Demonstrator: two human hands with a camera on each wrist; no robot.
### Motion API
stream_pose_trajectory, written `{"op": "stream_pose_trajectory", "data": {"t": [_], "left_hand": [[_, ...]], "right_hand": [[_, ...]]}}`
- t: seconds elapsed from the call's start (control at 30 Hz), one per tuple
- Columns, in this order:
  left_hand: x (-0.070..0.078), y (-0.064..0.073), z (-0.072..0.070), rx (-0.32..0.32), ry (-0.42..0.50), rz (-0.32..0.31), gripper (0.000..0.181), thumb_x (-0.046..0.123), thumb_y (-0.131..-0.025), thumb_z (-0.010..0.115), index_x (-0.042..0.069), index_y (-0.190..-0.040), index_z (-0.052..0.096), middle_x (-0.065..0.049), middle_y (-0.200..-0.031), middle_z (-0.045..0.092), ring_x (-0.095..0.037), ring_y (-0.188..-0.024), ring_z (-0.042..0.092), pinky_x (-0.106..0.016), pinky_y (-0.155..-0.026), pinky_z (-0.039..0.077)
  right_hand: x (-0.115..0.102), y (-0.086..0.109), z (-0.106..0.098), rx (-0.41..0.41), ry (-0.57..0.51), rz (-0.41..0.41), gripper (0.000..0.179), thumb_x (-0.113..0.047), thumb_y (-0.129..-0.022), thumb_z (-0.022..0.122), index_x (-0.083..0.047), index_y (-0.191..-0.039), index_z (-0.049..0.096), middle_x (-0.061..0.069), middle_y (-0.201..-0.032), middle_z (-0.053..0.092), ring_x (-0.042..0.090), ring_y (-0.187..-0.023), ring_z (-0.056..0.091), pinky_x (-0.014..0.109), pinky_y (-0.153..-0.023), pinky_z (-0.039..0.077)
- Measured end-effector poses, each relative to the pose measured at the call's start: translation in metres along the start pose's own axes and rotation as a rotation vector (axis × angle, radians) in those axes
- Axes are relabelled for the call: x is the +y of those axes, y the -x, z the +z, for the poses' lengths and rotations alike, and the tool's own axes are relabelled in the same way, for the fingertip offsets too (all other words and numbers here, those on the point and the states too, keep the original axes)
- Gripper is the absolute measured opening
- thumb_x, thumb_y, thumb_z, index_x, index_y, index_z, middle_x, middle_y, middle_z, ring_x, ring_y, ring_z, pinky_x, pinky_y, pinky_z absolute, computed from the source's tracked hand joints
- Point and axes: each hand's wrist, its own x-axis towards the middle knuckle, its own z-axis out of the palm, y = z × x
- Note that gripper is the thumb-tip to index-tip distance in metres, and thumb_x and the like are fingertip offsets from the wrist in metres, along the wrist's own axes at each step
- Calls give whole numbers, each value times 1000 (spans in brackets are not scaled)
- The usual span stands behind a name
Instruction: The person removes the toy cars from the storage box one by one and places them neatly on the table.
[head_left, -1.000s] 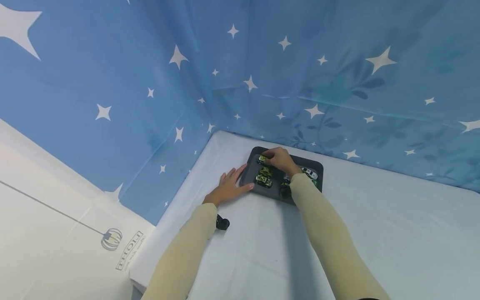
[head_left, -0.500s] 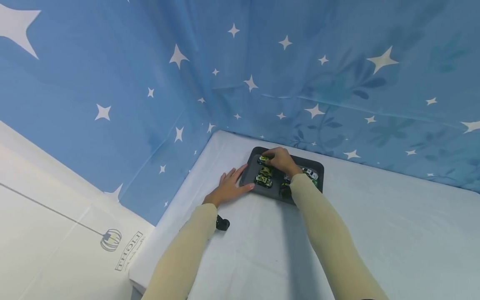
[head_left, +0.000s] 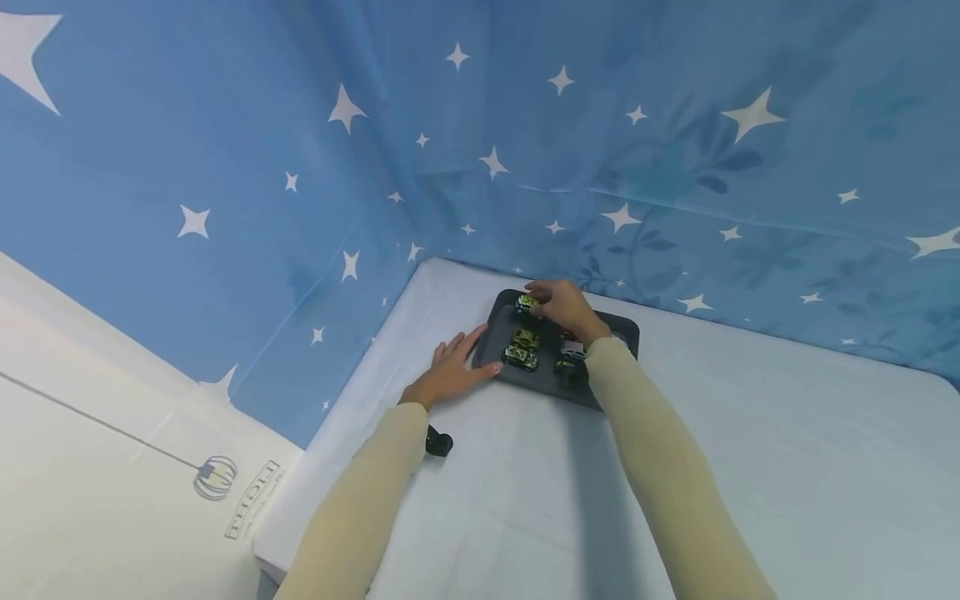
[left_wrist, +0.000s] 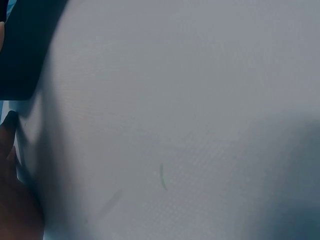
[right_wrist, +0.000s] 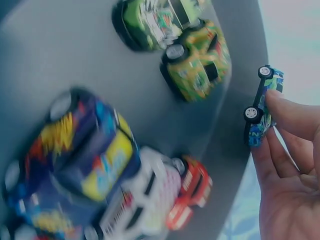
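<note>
My right hand (head_left: 567,310) is over the far left part of a dark grey tray (head_left: 540,385), pinching a small toy car (head_left: 527,305) between thumb and fingers. In the right wrist view this toy car (right_wrist: 264,106) shows blue and green sides and black wheels, held near the tray's wall. Two green-and-yellow toy cars (head_left: 521,357) sit below it at the tray's left. With fingers spread and straight, my left hand (head_left: 448,375) rests at the tray's left end, thumb along the near corner. Only its edge shows in the left wrist view.
Several other toy cars stand in the tray's right half, among them a dark blue one (right_wrist: 82,160), a white one (right_wrist: 145,192) and a red one (right_wrist: 190,187). A starry blue curtain (head_left: 495,208) hangs behind the white table (head_left: 495,500). Black gear (head_left: 438,442) sits by my left wrist.
My right hand has moved slightly toward the tray's far edge, taking the toy car away from the two cars below it. My left hand has kept its place at the tray.
</note>
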Motion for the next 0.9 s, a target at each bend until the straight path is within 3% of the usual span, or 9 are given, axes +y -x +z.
{"op": "stream_pose_trajectory", "data": {"t": [0.13,0.37,0.53,0.73,0.9], "left_hand": [[-1,-3,3,8,14,6,96,80,-96,57,43,-173,13,-8,-178,15,-27,-165,5,-54,-130,-4],[4,3,1,8,31,-15,94,77,-96,59,47,-172,12,-8,-179,13,-27,-165,2,-57,-130,-2],[2,3,-2,8,13,-14,96,77,-96,59,43,-173,12,-10,-179,14,-30,-165,2,-59,-130,-2],[10,5,-2,3,14,26,96,70,-99,61,31,-175,15,-15,-177,19,-35,-164,7,-56,-130,-4],[8,6,1,23,28,42,100,77,-96,59,31,-174,17,-19,-176,20,-37,-164,8,-59,-129,-5]], "right_hand": [[-2,10,-17,10,-25,5,54,2,-102,71,1,-154,56,22,-139,68,37,-110,72,55,-96,57],[-3,25,-39,27,9,-34,58,2,-101,71,-2,-157,54,21,-138,69,37,-116,71,53,-94,57],[-2,34,-50,38,8,-37,59,2,-100,72,-4,-156,55,19,-138,70,37,-124,68,55,-99,56],[4,47,-66,50,12,-26,62,4,-99,72,-4,-157,54,20,-138,69,40,-126,66,57,-106,53],[9,57,-76,70,43,-32,62,4,-98,74,-3,-157,54,21,-137,70,41,-123,67,59,-106,53]]}}
